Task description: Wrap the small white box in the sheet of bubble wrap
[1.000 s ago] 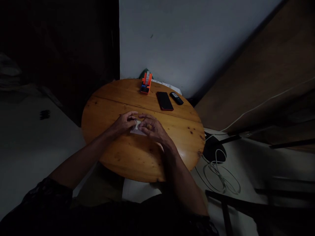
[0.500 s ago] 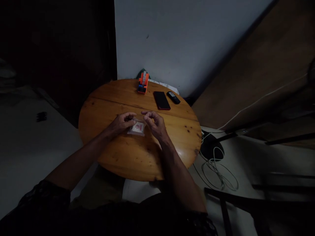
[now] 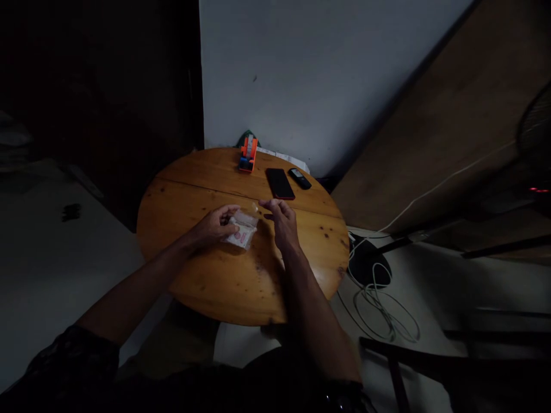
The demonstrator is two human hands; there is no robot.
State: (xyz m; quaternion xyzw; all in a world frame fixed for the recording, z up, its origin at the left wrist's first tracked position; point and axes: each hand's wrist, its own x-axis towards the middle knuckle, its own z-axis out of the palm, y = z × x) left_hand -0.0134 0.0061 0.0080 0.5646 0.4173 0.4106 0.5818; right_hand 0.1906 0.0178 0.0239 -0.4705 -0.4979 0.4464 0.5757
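Note:
My left hand (image 3: 216, 224) grips the left side of a small clear plastic packet (image 3: 244, 232), thumb on top and fingers behind. Inside the packet is something white with red print. The packet is tilted just above or on the round wooden table (image 3: 206, 287); I cannot tell whether it touches. To its right, my right hand (image 3: 282, 221) is closed in a pinch, apart from the packet. A small clear strip (image 3: 255, 207) shows at its fingertips, too faint to make out fully.
An orange tape dispenser (image 3: 248, 155) stands at the table's far edge. A dark phone-like slab (image 3: 280, 184) and a black keypad handset (image 3: 300, 178) lie to its right. A pale cable (image 3: 381, 298) is coiled on the floor at right, near dark chair parts (image 3: 396, 378).
The packet has been lifted and tilted in my left hand, and more of it shows. My right hand has shifted slightly right, with a clear strip now visible at its fingertips.

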